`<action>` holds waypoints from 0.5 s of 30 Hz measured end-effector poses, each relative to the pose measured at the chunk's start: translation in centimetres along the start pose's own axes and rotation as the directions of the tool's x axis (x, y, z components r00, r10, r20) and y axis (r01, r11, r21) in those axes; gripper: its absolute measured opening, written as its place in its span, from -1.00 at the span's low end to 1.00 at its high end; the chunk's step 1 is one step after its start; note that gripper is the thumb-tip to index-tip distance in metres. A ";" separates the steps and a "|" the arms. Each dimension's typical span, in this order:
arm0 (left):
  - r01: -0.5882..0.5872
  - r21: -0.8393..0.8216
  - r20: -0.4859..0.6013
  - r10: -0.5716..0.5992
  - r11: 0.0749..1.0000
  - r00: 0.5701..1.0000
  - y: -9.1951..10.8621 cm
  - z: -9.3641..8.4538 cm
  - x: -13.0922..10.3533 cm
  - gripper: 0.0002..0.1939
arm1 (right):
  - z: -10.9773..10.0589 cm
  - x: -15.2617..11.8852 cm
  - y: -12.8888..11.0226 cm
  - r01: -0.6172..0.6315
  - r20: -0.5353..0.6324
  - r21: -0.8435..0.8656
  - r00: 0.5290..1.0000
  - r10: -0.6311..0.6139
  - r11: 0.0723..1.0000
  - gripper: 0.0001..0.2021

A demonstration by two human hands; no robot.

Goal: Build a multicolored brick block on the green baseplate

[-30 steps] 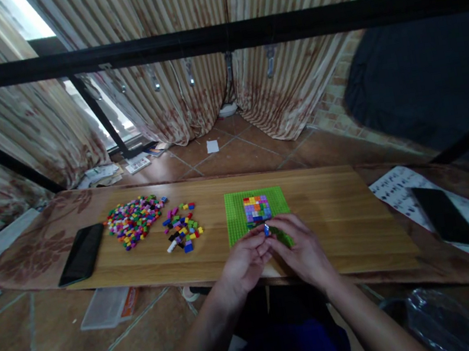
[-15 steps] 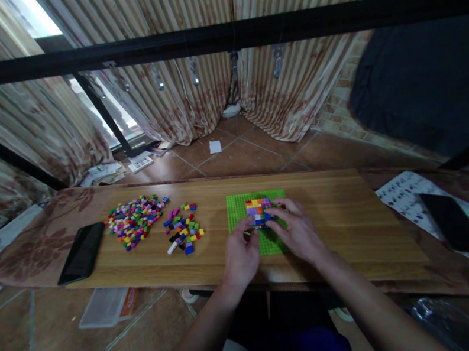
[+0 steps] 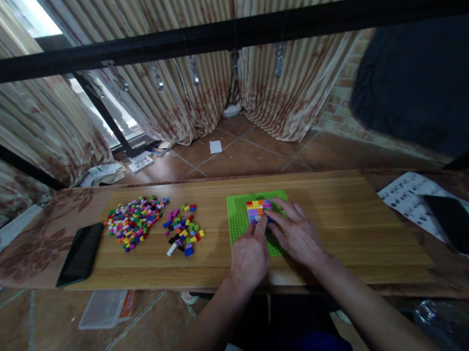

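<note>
A green studded baseplate (image 3: 236,217) lies on the wooden board, bearing a block of colored bricks (image 3: 258,206) in red, yellow, orange and purple rows. My left hand (image 3: 251,255) reaches over the plate's near edge, its index finger pointing onto the front of the brick block; its other fingers are partly hidden. My right hand (image 3: 296,231) rests over the plate's right side, fingers apart and bent, with fingertips at the block's right and front side. Whether a small brick is between the fingertips cannot be made out.
On the wooden board (image 3: 350,222), a large pile of small bricks (image 3: 136,219) lies at the left, with a smaller scattered group (image 3: 184,229) beside it. A phone (image 3: 79,255) lies at far left; another dark device (image 3: 462,226) rests on a printed sheet (image 3: 412,200) at right.
My left hand has shifted right and its index finger now extends over the block's front. My right hand has moved only slightly, staying beside the block.
</note>
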State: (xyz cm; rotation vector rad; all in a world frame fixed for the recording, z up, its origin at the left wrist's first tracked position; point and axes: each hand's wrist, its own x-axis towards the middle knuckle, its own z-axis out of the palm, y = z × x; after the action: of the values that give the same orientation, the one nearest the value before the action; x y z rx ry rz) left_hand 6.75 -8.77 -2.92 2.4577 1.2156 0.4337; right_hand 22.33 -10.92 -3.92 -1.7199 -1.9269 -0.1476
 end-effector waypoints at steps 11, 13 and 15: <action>-0.054 0.287 0.031 0.047 0.956 0.998 0.6 -0.6 0.3 -0.50 | 0.5 -1.6 0.1 -0.084 -0.065 0.155 0.993 0.095 0.984 -0.63; -0.086 0.297 0.022 0.083 0.951 0.996 0.8 -0.7 0.5 -0.53 | 0.6 -1.9 0.0 -0.091 -0.066 0.154 0.993 0.102 0.984 -0.62; -0.114 0.277 0.015 0.115 0.954 0.993 0.9 -0.8 0.8 -0.55 | 0.7 -2.1 -0.1 -0.094 -0.065 0.145 0.992 0.104 0.985 -0.60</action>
State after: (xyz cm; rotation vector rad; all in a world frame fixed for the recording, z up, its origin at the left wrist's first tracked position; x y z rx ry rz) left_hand 7.48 -8.49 -1.70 2.7763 1.2095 0.3128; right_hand 22.05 -12.49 -5.44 -1.6890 -1.7519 -0.0351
